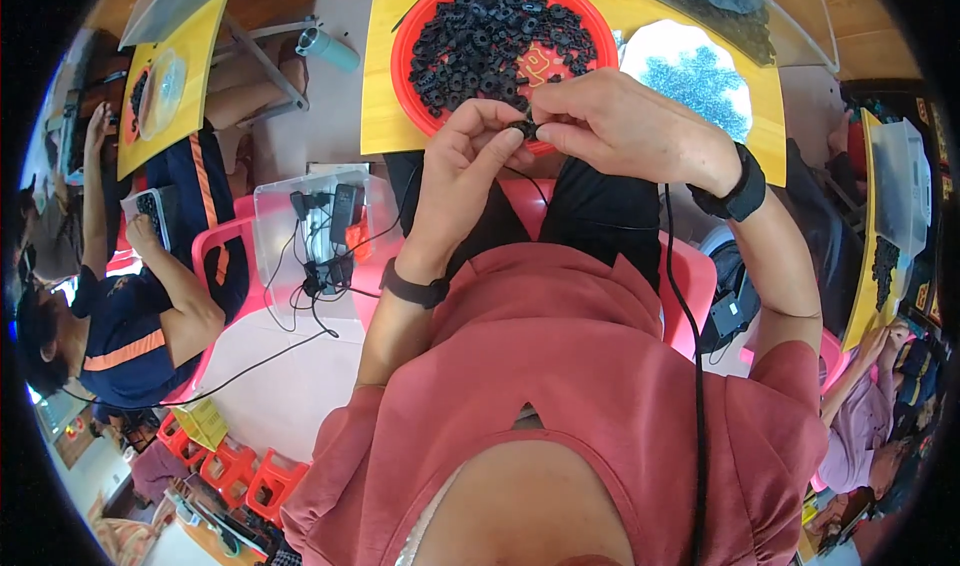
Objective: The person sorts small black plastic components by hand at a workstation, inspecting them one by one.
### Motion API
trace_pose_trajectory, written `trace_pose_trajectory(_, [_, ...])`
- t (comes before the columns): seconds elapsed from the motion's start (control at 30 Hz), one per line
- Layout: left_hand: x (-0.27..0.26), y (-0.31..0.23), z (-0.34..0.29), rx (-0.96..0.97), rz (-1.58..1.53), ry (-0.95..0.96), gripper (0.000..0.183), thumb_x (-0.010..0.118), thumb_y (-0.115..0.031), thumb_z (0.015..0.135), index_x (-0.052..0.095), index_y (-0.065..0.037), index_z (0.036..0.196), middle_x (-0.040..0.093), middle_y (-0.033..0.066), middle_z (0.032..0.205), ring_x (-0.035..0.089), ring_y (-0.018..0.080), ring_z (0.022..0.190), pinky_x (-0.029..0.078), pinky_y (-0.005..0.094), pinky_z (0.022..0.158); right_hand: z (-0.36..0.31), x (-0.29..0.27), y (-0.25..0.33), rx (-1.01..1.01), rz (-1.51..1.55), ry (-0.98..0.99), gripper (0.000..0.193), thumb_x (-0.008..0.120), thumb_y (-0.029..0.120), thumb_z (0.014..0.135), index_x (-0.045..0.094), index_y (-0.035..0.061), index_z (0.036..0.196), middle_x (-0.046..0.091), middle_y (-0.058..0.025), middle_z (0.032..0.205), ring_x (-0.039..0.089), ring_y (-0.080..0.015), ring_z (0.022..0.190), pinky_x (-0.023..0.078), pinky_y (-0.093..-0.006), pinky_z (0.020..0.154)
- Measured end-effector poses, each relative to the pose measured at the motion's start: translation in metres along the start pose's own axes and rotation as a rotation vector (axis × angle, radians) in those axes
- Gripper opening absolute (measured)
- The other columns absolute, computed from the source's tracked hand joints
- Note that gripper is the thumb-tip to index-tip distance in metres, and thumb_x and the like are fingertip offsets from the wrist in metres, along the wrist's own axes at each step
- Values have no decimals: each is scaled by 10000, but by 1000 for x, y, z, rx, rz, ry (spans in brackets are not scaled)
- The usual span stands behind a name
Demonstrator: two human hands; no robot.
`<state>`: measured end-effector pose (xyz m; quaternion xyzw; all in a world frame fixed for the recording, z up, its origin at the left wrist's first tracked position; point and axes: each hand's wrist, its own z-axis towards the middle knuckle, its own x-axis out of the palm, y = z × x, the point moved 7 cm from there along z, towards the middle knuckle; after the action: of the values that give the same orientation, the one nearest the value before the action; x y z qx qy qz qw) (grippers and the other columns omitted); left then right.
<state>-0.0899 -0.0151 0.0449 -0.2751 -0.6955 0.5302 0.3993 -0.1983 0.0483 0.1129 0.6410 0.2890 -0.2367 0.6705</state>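
Note:
Over the near rim of a round red tray [402,66], both my hands meet around one small black plastic part [523,127]. My left hand [462,166] pinches it between thumb and forefinger. From the other side, the fingertips of my right hand [630,126] close on the same part; its finer shape is hidden by the fingers. Many similar black plastic parts [470,41] are heaped in the tray, thinning out toward its right side, where a golden print shows. Right of the tray lies a white scalloped plate [650,41] covered with tiny bluish, glittery pieces.
The yellow table [378,116] ends just before my lap. A clear bin [270,211] with black adapters and cables stands to my left. A black cable [690,346] hangs down my right side. Co-workers sit at yellow tables on both sides; one person [150,316] holds a phone.

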Motion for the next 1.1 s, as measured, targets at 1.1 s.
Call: trace_pose_trajectory(1.1, [14,-17,-4,291,528,113,280,453,55,877,398,-23,1140,616,137,837,639,204,758,493,286,700,1,27,-34,219,382,152,150,548,115,836,629,-11,815,581,-39,606,548,-81,490,432,-214,483])
